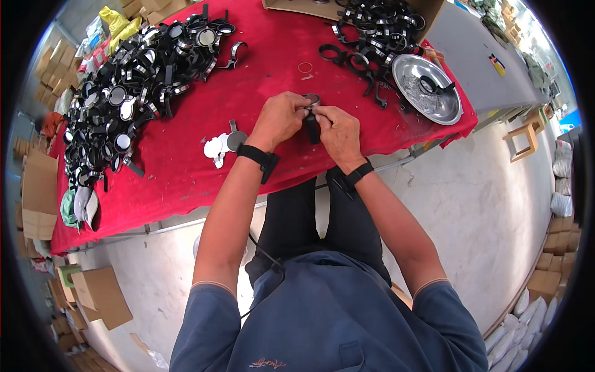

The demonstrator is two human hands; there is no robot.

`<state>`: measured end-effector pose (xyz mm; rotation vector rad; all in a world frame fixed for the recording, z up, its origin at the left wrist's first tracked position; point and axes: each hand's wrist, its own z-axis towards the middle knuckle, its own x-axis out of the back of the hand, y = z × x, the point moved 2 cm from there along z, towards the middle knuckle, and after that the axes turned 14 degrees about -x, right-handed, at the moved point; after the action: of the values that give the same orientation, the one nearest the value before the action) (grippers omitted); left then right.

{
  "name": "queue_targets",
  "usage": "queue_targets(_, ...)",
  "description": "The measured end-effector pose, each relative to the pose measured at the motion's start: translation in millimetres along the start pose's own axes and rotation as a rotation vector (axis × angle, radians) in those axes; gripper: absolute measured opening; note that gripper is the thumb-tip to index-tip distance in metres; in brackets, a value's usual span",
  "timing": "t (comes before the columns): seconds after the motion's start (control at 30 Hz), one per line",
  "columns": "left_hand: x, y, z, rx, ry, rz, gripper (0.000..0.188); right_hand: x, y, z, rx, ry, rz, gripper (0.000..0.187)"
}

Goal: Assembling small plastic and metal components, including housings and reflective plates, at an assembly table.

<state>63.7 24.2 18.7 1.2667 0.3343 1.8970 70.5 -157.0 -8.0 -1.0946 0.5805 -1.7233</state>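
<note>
Both of my hands meet over the red cloth around one small piece, a round ring with a silvery band and a black handle [313, 131] that points toward me. My left hand [280, 119] pinches the ring's left side, and my right hand [339, 132] has its fingers closed at the right, where ring and handle join. The fingertips hide part of the ring. Left of my left wrist lie white round pieces [214, 149] and a grey disc with a tab [236, 139]. A thin rubber-band-like loop [305, 67] lies beyond my hands.
A large heap of black-handled round pieces [133, 93] covers the table's left. More black rings [378, 37] spill from a cardboard box [434, 17] at the far right, beside a metal dish [454, 111] of small shiny bits. Yellow-handled pliers [497, 64] lie on a grey surface.
</note>
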Motion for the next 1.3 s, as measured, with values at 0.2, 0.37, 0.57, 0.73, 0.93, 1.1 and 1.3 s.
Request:
queue_targets(0.2, 1, 5, 9, 0.040, -0.071, 0.060, 0.031, 19, -5, -8, -0.105, -0.028, 0.067, 0.015)
queue_targets(0.37, 4, 17, 12, 0.085, -0.123, 0.106, 0.033, 71, -8, 0, -0.188, -0.014, 0.075, 0.015)
queue_targets(0.57, 0, 12, 10, 0.111, -0.058, 0.072, 0.036, 214, 39, 107, -0.414, 0.087, -0.223, 0.021)
queue_targets(0.73, -4, 17, 11, 0.057, 0.013, 0.094, 0.031, 263, 110, 177, -0.341, -0.289, -0.719, 0.022)
queue_targets(0.93, -2, 17, 4, 0.118, 0.075, 0.123, 0.033, 219, 166, 181, -0.222, -0.757, -0.971, 0.017)
queue_targets(1.1, -11, 14, 5, 0.112, 0.072, 0.081, 0.033, 207, 198, 163, -0.050, -0.603, -1.184, 0.026)
queue_targets(1.3, -6, 15, 7, 0.090, 0.002, 0.049, 0.034, 220, 222, 152, -0.110, -0.500, -1.134, 0.023)
